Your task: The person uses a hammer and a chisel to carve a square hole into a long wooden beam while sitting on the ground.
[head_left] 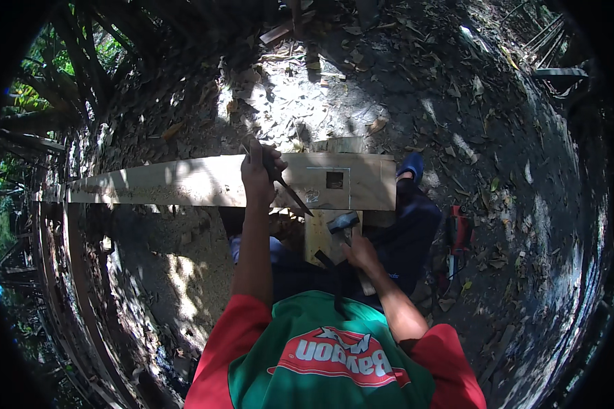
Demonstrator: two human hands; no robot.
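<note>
Nearby, red tool [460, 230] (right of plank [205, 183]).

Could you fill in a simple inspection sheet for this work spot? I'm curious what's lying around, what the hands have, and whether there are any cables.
Surface: a pale plank lies across in front of the person, over a shorter wood piece.
Job's things: a square hole with marked lines near it; a dark tapered tool; a hammer.
Clutter: a red tool on the ground at right, kind unclear; dry leaves scattered about.
Left hand: grips the tapered tool.
Right hand: grips the hammer.
Cables: nothing seen.
Surroundings: outdoor ground, patchy sunlight, green plants at upper left.
</note>
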